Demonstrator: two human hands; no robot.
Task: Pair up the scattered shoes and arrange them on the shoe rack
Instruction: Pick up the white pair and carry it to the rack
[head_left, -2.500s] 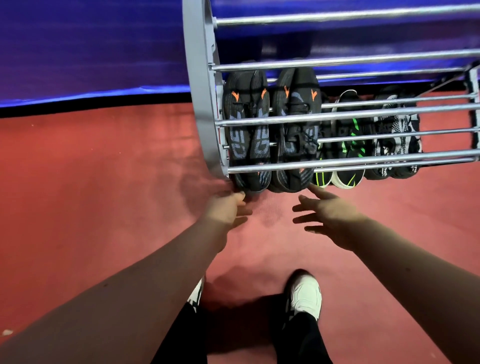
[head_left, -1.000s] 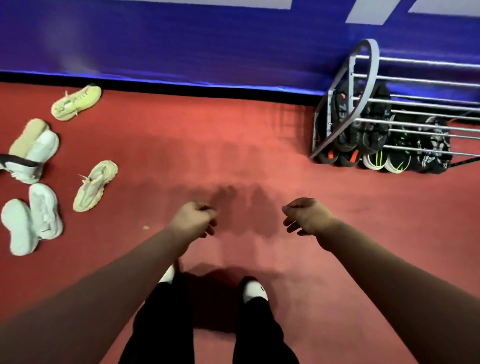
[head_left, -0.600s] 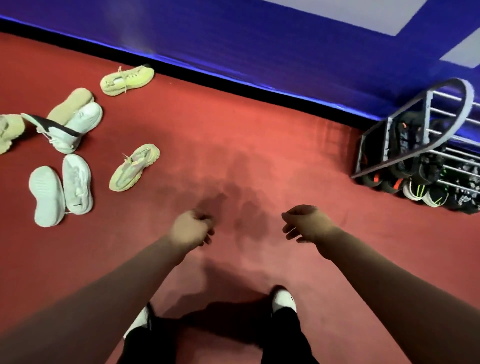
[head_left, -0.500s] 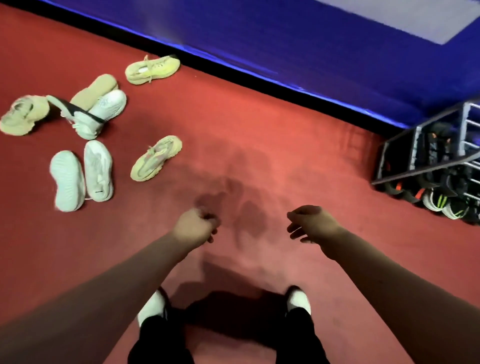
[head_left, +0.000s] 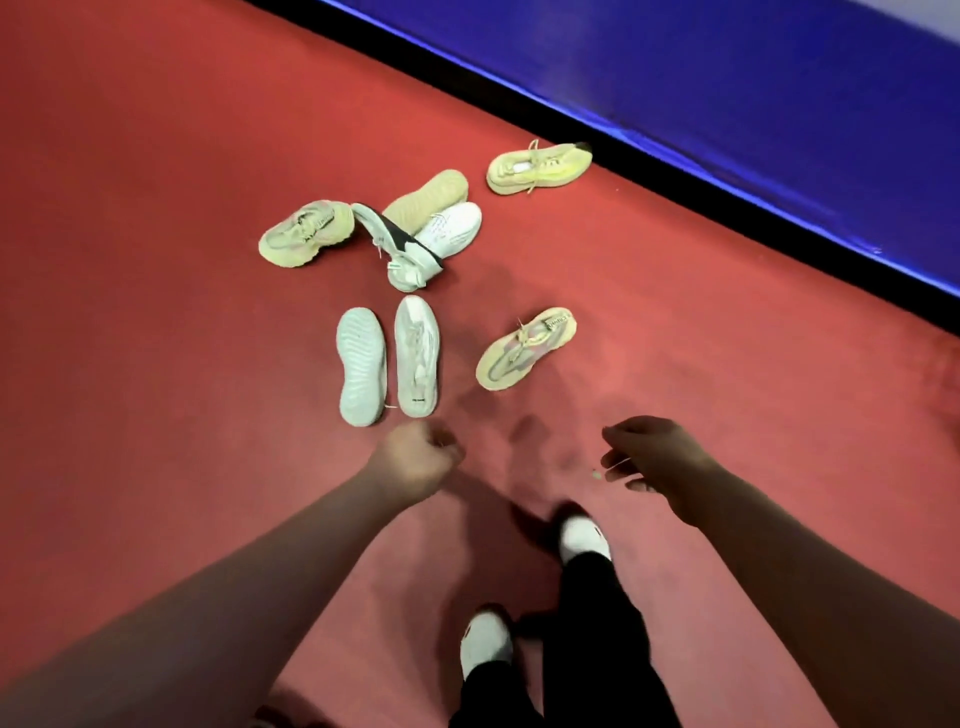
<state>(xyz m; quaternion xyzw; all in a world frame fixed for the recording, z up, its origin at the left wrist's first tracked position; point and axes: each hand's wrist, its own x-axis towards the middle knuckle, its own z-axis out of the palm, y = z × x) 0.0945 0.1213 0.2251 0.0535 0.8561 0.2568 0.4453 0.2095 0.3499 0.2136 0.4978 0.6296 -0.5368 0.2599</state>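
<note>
Several loose shoes lie on the red floor ahead of me. Closest are two white shoes side by side, one sole-up (head_left: 361, 366) and one upright (head_left: 415, 356). A yellow shoe (head_left: 524, 348) lies to their right, and another yellow shoe (head_left: 537, 166) sits by the wall. Further back are a beige shoe (head_left: 306, 234), a white-and-black shoe on its side (head_left: 402, 249), a white shoe (head_left: 449, 228) and a tan sole-up shoe (head_left: 426, 200). My left hand (head_left: 415, 457) hangs loosely curled just below the white shoes and holds nothing. My right hand (head_left: 654, 457) is also loosely curled and holds nothing. The shoe rack is out of view.
A blue wall panel (head_left: 727, 104) with a black base strip runs diagonally across the upper right. My feet in white shoes (head_left: 582, 535) and black trousers are below my hands. Red floor stretches to the left.
I have turned left and walked away from the shoe rack, which has left the view. The scattered shoes have moved from the left edge to the centre. Both hands stay without a hold.
</note>
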